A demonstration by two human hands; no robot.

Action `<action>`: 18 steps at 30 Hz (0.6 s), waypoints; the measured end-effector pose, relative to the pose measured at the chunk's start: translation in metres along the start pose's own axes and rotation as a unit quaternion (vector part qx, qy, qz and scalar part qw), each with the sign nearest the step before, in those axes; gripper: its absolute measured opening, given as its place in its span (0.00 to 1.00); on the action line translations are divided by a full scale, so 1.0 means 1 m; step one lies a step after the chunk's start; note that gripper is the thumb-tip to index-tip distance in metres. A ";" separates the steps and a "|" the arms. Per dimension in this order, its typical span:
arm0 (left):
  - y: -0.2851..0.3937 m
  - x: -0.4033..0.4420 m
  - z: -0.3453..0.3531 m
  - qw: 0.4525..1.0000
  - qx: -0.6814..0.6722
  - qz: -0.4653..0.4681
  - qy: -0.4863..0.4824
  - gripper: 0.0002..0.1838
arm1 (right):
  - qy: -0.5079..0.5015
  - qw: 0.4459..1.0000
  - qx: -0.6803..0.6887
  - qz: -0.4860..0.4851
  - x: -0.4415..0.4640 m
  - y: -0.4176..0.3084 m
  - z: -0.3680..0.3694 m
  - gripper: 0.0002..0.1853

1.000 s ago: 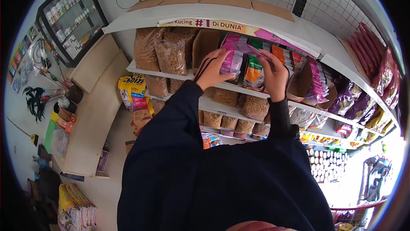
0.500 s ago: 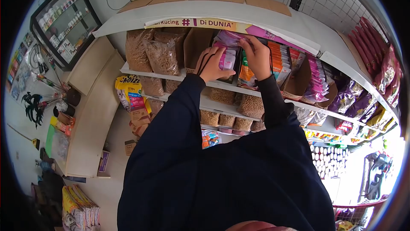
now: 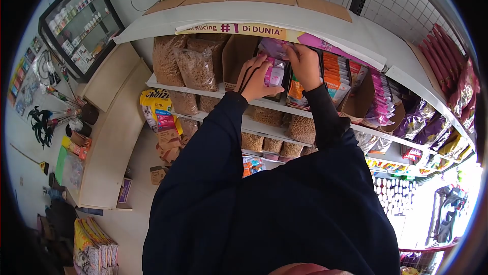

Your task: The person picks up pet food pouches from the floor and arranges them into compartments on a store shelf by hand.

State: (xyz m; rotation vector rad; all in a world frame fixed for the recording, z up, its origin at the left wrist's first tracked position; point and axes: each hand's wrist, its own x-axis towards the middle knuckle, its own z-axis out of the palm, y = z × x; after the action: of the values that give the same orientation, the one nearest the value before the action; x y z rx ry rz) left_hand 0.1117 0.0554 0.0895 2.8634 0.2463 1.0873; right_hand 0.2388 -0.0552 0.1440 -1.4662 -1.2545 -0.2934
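On the upper shelf, my left hand is wrapped round the left side of a row of pink-and-white pouches, its thumb across their front. My right hand is at the back of the same row, with bent fingers and thumb closed on the upper edge of a pinkish-purple pouch. Its fingertips are partly hidden. Just left of my left hand stands an open brown cardboard box. Orange pouches stand in rows right of my right hand.
Clear bags of brown kibble fill the shelf's left end. More pink-purple pouches stand in a cardboard box further right. A printed shelf strip runs above my hands. A wooden counter stands to the left.
My right hand has shifted slightly, its fingers bending more at the pouch's upper edge. My left hand stays round the pouches. The whole view has moved a little to the right.
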 end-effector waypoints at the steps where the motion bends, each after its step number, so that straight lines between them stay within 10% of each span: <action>1: 0.000 0.001 -0.001 1.000 0.005 0.009 -0.004 0.41 | 0.000 1.000 0.001 0.000 0.001 -0.001 0.000 0.09; 8: -0.015 0.010 -0.009 0.997 -0.066 -0.003 -0.040 0.35 | 0.004 0.998 0.060 0.028 0.018 0.018 -0.002 0.08; 10: -0.020 0.027 -0.025 0.931 -0.331 -0.152 -0.024 0.23 | 0.000 0.998 0.058 0.031 0.026 0.048 0.001 0.10; 18: -0.075 0.059 0.015 0.956 -0.275 -0.098 0.007 0.13 | -0.047 0.970 -0.224 -0.086 0.040 0.072 0.000 0.15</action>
State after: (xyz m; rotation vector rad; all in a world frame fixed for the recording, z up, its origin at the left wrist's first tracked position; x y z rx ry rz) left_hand 0.1558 0.1394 0.1084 2.2859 0.1863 0.9539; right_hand 0.3124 -0.0203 0.1336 -1.7694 -1.4580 -0.6655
